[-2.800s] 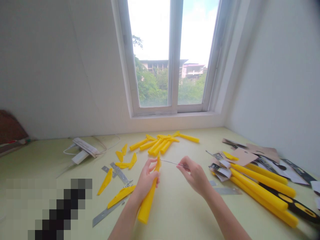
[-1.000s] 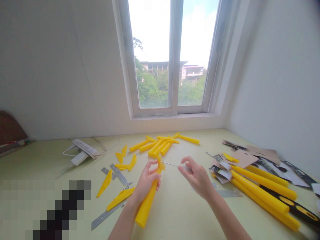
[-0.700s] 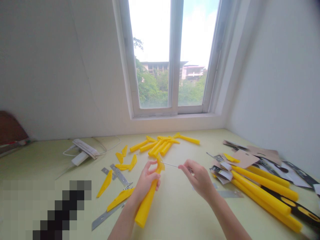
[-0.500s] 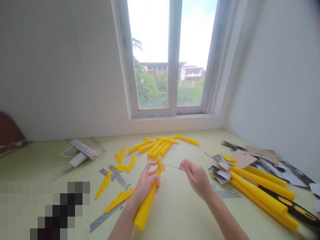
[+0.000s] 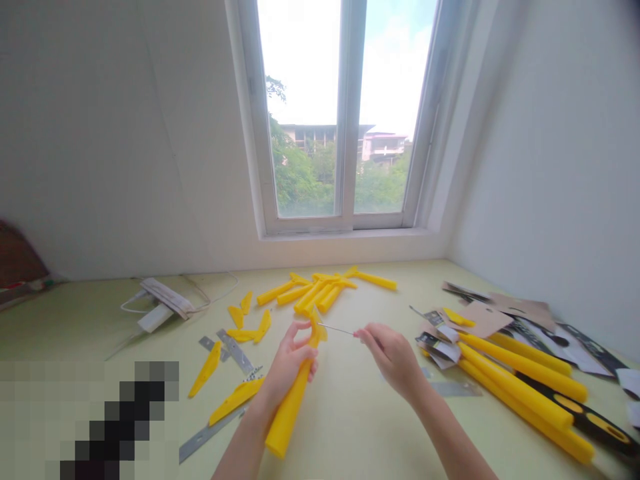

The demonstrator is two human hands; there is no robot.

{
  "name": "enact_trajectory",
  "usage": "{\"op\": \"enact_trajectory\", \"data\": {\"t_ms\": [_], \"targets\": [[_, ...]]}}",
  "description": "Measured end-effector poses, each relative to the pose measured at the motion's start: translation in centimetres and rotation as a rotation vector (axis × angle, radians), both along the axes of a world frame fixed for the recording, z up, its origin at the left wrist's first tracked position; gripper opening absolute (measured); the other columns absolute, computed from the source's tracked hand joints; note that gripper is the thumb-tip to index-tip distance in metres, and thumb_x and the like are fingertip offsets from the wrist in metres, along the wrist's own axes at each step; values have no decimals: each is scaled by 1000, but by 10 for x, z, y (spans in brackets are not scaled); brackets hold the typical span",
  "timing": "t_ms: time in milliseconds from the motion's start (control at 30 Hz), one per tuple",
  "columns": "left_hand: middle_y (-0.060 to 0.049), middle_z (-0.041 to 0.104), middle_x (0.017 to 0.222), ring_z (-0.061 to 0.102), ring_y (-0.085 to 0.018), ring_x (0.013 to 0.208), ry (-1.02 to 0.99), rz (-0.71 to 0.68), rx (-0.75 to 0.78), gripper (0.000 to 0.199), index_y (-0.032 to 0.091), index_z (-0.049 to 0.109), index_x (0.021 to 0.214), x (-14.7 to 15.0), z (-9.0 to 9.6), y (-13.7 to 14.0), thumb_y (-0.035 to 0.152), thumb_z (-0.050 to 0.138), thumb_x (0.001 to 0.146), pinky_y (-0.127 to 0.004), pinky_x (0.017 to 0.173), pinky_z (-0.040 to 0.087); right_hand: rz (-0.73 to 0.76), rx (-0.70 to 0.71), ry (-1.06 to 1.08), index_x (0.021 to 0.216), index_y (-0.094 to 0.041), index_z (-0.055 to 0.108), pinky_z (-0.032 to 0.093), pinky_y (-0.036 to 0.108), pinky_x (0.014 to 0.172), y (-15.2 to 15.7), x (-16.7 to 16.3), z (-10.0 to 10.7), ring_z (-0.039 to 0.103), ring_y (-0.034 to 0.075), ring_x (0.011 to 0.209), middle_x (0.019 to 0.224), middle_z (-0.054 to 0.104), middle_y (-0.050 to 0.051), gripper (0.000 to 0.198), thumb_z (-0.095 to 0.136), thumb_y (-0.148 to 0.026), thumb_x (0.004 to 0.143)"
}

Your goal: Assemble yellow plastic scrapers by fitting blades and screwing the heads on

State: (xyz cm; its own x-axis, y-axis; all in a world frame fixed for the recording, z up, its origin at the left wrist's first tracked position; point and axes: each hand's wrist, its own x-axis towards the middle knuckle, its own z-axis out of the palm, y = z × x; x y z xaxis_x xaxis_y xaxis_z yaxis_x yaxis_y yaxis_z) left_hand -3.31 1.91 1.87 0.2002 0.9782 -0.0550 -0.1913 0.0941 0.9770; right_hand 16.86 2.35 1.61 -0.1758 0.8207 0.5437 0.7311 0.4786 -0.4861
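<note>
- Closed now, unlike one second ago, our right hand (image 5: 389, 353) wraps its fingers around the thin-shafted tool (image 5: 337, 329); we likely regain purchase.
- Our left hand (image 5: 291, 363) clasps the yellow handle (image 5: 289, 420), its head at the shaft's tip.
- Metal strips (image 5: 236, 351) lie to our left.

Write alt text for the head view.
Left hand grips a yellow handle; right hand holds a metal-shafted tool, its tip at the handle's far end. More yellow handles lie beyond on a pale table, below a window.
</note>
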Motion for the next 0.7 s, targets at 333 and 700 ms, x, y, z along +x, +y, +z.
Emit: {"op": "enact_trajectory", "data": {"t_ms": [333, 700], "targets": [[-1, 58, 84, 45, -5, 40, -12, 25, -14, 39, 22, 37, 95, 2, 2, -1, 17, 51, 60, -19, 38, 32, 55, 7, 141, 75, -19, 49, 39, 23, 55, 0, -2, -2, 52, 13, 60, 67, 56, 1, 17, 45, -34, 82], [-2, 58, 87, 45, -5, 40, -13, 15, 0, 38, 22, 36, 96, 2, 2, -2, 16, 49, 61, -19, 38, 32, -1, -18, 54, 84, -19, 51, 34, 21, 51, -3, -3, 0, 46, 11, 51, 56, 49, -4, 18, 41, -34, 85]]}}
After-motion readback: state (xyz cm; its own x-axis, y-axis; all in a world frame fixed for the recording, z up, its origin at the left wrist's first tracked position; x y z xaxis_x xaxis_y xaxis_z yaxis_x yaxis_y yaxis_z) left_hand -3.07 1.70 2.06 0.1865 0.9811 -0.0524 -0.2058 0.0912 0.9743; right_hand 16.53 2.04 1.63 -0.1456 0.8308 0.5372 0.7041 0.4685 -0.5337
